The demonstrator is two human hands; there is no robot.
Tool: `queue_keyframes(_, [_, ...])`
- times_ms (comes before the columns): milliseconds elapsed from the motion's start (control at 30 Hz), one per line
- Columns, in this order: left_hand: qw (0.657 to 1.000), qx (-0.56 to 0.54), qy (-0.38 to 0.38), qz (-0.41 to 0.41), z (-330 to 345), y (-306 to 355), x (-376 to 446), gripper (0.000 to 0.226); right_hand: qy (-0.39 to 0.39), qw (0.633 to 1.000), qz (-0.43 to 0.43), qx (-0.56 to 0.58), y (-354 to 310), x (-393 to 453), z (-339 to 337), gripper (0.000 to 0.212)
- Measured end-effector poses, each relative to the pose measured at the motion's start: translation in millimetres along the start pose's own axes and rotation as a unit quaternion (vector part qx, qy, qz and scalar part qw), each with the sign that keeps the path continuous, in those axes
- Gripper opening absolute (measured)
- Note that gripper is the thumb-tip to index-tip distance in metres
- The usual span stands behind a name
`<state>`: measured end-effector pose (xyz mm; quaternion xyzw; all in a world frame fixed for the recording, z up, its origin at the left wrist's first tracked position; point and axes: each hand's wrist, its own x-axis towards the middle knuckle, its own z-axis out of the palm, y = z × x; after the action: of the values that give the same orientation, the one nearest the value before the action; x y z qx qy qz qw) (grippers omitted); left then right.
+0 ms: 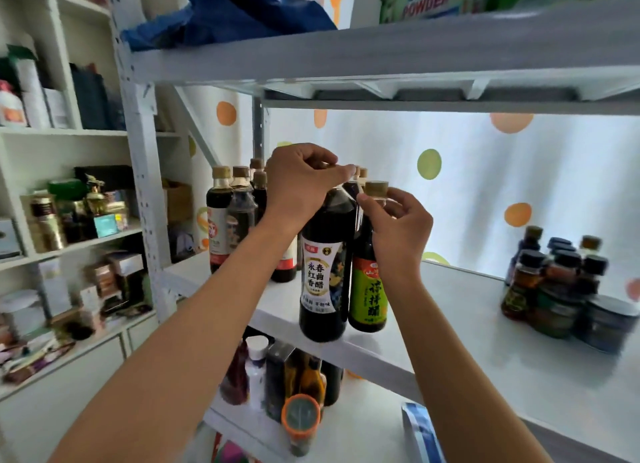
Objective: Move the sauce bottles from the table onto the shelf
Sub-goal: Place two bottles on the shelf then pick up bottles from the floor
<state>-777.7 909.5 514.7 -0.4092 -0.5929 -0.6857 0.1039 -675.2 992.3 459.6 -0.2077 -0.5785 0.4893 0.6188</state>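
Your left hand (pixel 299 182) grips the neck of the dark bottle (pixel 327 265) labelled 永春红曲香醋; your right hand (pixel 394 227) grips the green-labelled bottle (pixel 367 289). Both stand at the shelf (pixel 485 341) edge.

Bright backlight through dotted curtain (pixel 485 185); soft focus, blurred edges, wide-angle bending of shelf (pixel 381 50).
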Motion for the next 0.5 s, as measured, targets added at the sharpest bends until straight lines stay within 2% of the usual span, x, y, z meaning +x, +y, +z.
queue_keyframes(333, [0.998,0.047,-0.021,0.030,17.7,-24.7,1.3,0.035,-0.006,0.999,0.001,-0.045,37.7,15.3,2.2,0.029])
queue_keyframes(500, [0.996,0.024,-0.085,0.014,17.7,-53.7,-31.9,0.065,-0.045,0.993,-0.011,-0.112,39.8,14.1,-4.4,0.025])
